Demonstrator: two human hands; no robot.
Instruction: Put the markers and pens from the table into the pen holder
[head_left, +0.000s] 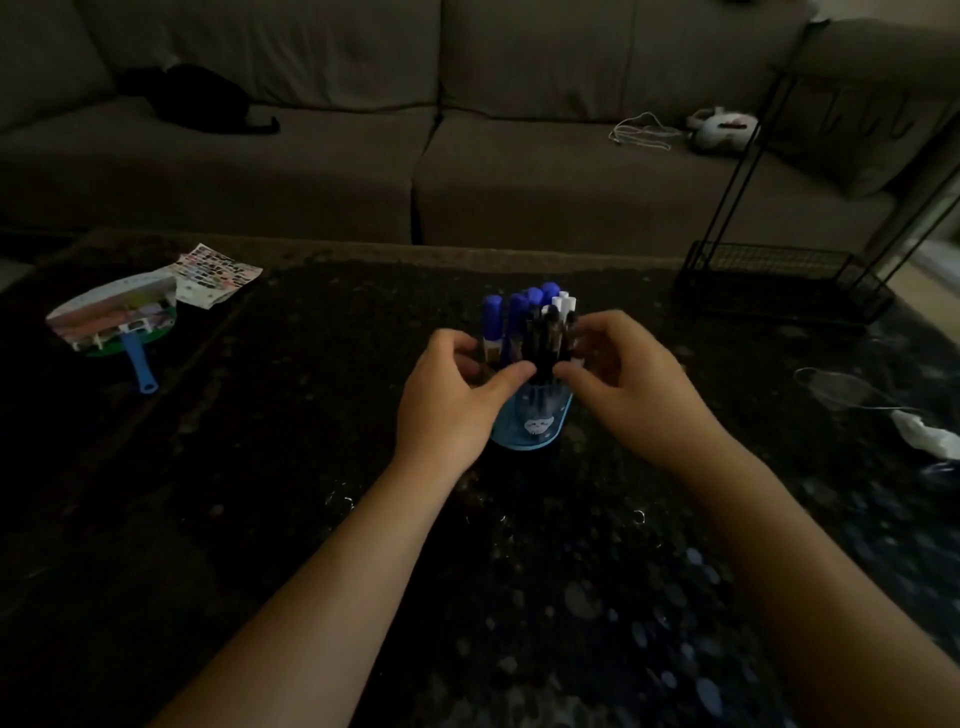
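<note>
A clear blue pen holder (530, 423) stands in the middle of the dark table (260, 519). Several blue-capped markers (519, 312), white-capped markers (563, 302) and black pens (543, 343) stand upright in it. My left hand (452, 395) curls around the holder's left side, thumb pressed against the black pens. My right hand (628, 384) is on the right side, its fingertips pinching the same bunch of pens. Both hands hide the holder's rim.
At the table's far left lie a colourful box on a green fan with a blue handle (117, 322) and a printed sheet (218, 273). A black wire rack (779, 280) stands at the back right. Clear plastic and white paper (924, 431) lie at the right edge. A grey sofa (467, 156) runs behind.
</note>
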